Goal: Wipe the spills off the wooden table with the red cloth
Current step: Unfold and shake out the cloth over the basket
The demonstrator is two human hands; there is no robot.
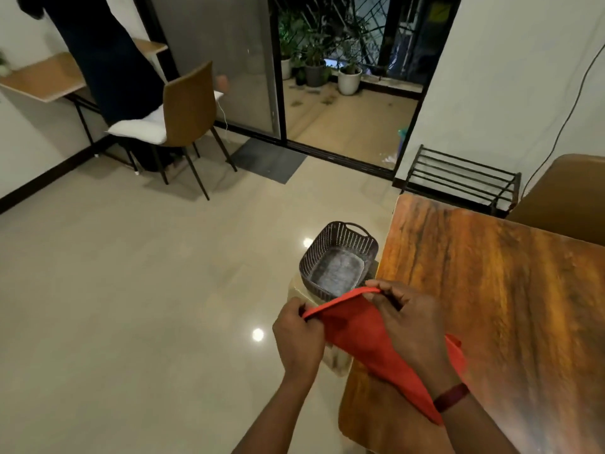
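Note:
The red cloth [355, 329] hangs stretched between both hands, just off the left edge of the wooden table [510, 290]. My left hand [299, 335] pinches its left corner. The cloth's upper edge is pinched by my right hand [409, 319], which has a dark red band on its wrist. Most of the cloth drapes down under my right forearm, over the table's near left corner. No spill can be made out on the blurred tabletop.
A dark perforated basket [339, 257] sits on a pale stool [327, 352] beside the table's left edge. A brown chair [566, 198] stands behind the table, a black rack [465, 178] beyond it. Another chair [186, 119] with a white cushion stands far left on the tiled floor.

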